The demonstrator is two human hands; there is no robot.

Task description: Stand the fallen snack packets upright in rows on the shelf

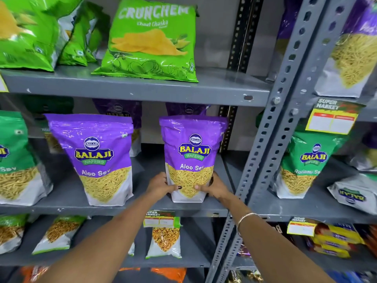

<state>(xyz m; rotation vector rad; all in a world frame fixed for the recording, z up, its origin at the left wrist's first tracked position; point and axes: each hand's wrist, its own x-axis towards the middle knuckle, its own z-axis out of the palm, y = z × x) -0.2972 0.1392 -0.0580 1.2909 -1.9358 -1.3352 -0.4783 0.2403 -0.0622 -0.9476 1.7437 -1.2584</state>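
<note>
Your left hand [161, 185] and right hand [214, 187] clamp the lower sides of a purple Aloo Sev packet [191, 156], standing upright near the front edge of the middle shelf [142, 207], long axis vertical, label facing you. Open shelf lies between it and the second purple packet [95, 158] to its left; the grey upright post [271, 129] stands near its right. More purple packets behind are mostly hidden.
</note>
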